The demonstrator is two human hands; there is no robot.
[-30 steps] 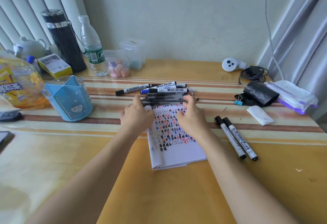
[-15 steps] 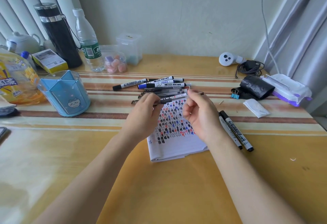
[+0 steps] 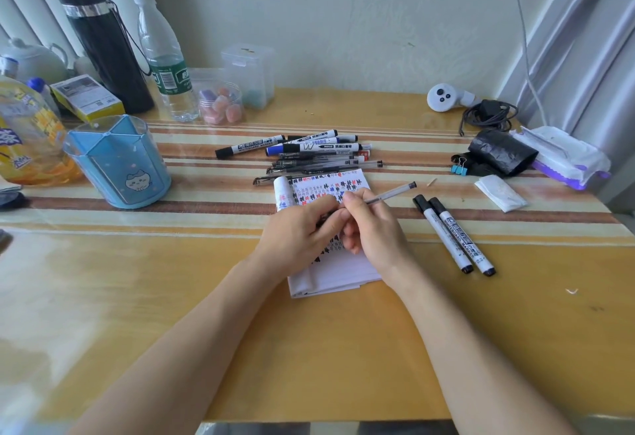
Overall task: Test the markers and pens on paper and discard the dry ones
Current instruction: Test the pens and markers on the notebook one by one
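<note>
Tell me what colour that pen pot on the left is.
The pot is light blue, with a small white cartoon animal on its front; the head view shows it.

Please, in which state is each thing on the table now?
pen, gripped by right hand and left hand, above the paper
paper, on table, full of test marks
two markers, capped, lying side by side
water bottle, upright, capped
blue holder, upright

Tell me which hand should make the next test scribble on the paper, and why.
Right. The right hand grips the clear pen by its barrel, just above the paper. The left hand only pinches the pen's near end, apparently at the cap, so it suits uncapping and steadying.
</note>
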